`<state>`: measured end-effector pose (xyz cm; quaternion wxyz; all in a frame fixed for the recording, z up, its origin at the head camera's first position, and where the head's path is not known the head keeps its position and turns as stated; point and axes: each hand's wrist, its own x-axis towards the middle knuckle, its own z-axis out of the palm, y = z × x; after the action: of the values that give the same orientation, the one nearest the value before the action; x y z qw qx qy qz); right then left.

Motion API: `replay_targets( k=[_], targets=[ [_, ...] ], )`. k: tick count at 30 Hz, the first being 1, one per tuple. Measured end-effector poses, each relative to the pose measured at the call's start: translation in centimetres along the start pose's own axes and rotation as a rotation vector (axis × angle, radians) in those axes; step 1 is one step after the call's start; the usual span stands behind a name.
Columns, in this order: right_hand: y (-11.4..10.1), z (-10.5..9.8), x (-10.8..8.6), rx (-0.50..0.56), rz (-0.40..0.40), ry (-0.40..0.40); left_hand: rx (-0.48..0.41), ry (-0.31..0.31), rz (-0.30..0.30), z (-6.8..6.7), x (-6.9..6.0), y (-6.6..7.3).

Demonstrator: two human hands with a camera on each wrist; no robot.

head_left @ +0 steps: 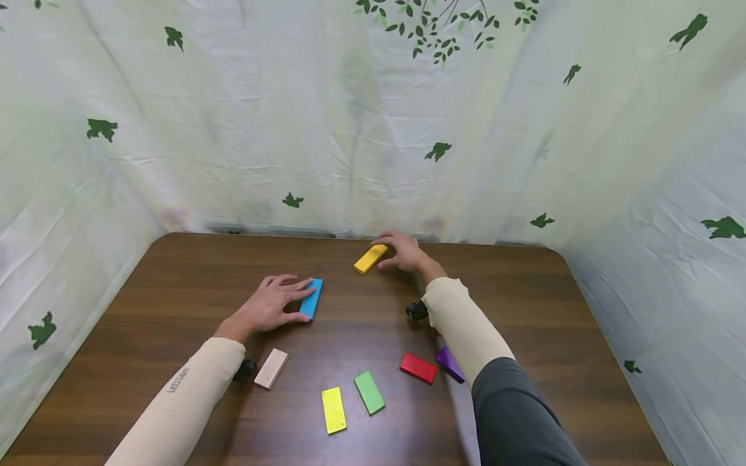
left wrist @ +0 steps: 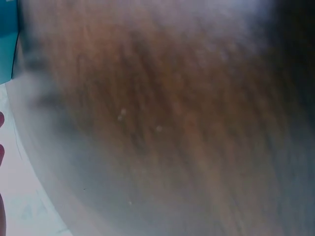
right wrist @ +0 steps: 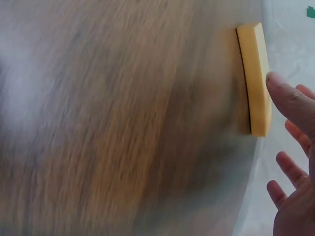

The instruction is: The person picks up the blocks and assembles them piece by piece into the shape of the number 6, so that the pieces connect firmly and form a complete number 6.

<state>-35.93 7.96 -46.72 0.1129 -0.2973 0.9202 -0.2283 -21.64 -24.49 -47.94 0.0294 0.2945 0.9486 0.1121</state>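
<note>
My left hand [head_left: 271, 305] reaches over the blue block [head_left: 311, 299] at the middle left of the table. Its thumb lies at the block's near end and a finger over the far part, both fairly straight. In the left wrist view only a corner of the blue block [left wrist: 7, 39] shows. Toward the back edge, my right hand [head_left: 405, 252] is beside an orange-yellow block [head_left: 370, 259], fingers spread. In the right wrist view the thumb overlaps the side of that block [right wrist: 254, 81]; whether it touches I cannot tell. The other fingers stay apart from it.
Nearer on the brown table [head_left: 192, 278] lie a pale pink block [head_left: 271, 368], a yellow block [head_left: 334, 410], a green block [head_left: 370, 393] and a red block [head_left: 418, 368]. A purple block [head_left: 450, 366] is partly hidden by the right sleeve. White patterned curtains [head_left: 350, 129] surround the table.
</note>
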Motion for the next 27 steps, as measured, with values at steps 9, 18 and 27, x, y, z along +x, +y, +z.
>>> replay_targets(
  k=[9,18,27],
  targets=[
    [-0.7,1.1,1.0,-0.019,0.01,-0.032,0.016,-0.002,0.004,0.3,-0.1,-0.1],
    [-0.8,1.6,1.5,-0.038,0.008,-0.052,0.0,0.004,0.008,0.1,-0.2,0.0],
    [-0.5,1.9,1.7,-0.077,-0.015,-0.061,0.035,-0.025,0.044,-0.2,0.1,0.2]
  ],
)
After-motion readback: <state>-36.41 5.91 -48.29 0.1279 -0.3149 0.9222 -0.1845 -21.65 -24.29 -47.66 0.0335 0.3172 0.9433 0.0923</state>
